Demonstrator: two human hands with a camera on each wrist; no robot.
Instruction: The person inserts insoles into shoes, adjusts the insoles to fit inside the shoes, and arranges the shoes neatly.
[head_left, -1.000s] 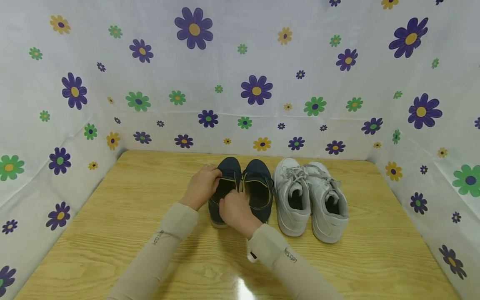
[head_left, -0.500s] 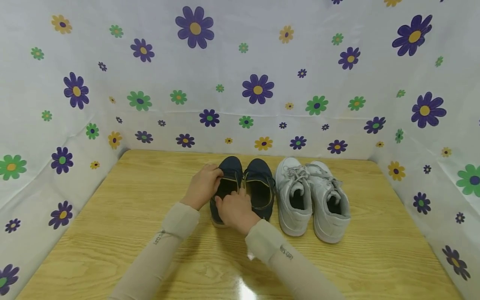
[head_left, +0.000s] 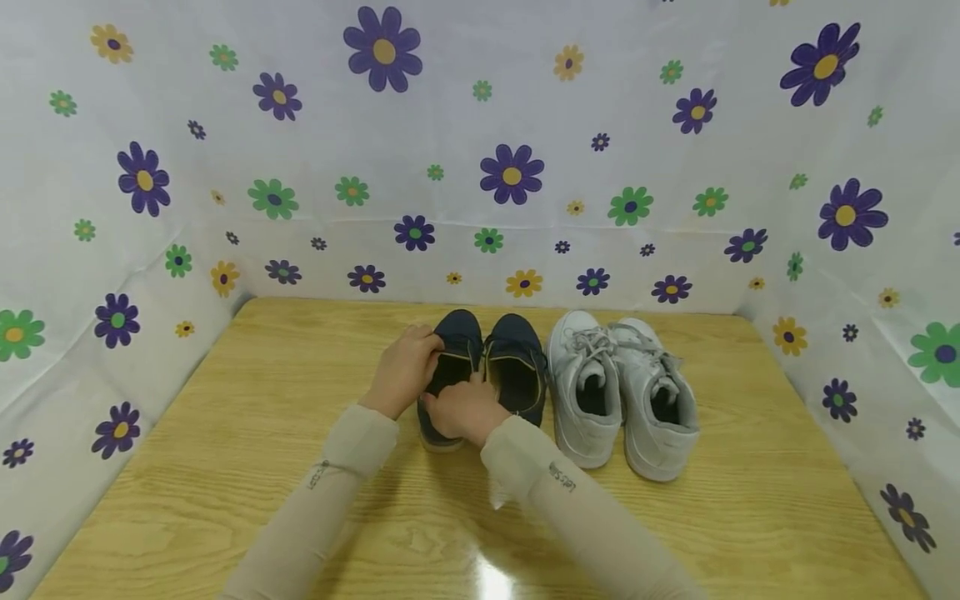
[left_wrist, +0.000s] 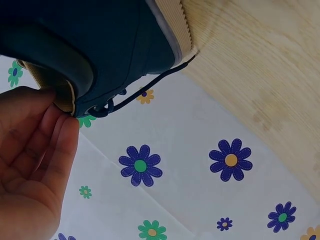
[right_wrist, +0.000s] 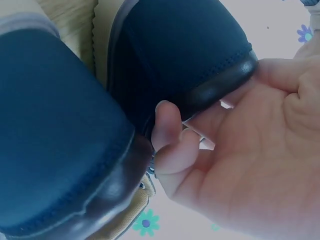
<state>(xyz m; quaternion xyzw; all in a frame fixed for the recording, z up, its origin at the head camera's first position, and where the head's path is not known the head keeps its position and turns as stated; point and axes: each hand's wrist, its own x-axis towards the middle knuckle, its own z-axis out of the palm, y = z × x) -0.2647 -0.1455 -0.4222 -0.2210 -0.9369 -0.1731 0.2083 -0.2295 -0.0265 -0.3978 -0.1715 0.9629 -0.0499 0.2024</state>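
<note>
Two navy lace-up shoes stand side by side, toes pointing away. My left hand (head_left: 401, 371) pinches the tan-lined eyelet edge of the left navy shoe (head_left: 457, 325) on its outer side. In the left wrist view a dark shoelace (left_wrist: 155, 82) runs from an eyelet down toward the wooden surface. My right hand (head_left: 468, 408) is over that same shoe's opening, its fingers curled at the inner collar edge beside the right navy shoe (head_left: 516, 332). The right wrist view shows the thumb at the heel rim and two curled fingers (right_wrist: 167, 125) between the shoes; other fingertips are hidden.
A pair of white sneakers (head_left: 585, 442) with grey laces stands just right of the navy shoes. Everything rests on a wood-grain tabletop (head_left: 300, 350). White cloth (head_left: 450, 108) with printed flowers rises behind it and along both sides.
My right hand has shifted slightly left and turned flatter over the left navy shoe, its wrist moving forward. My left hand keeps its pinch, and the shoes stay in place.
</note>
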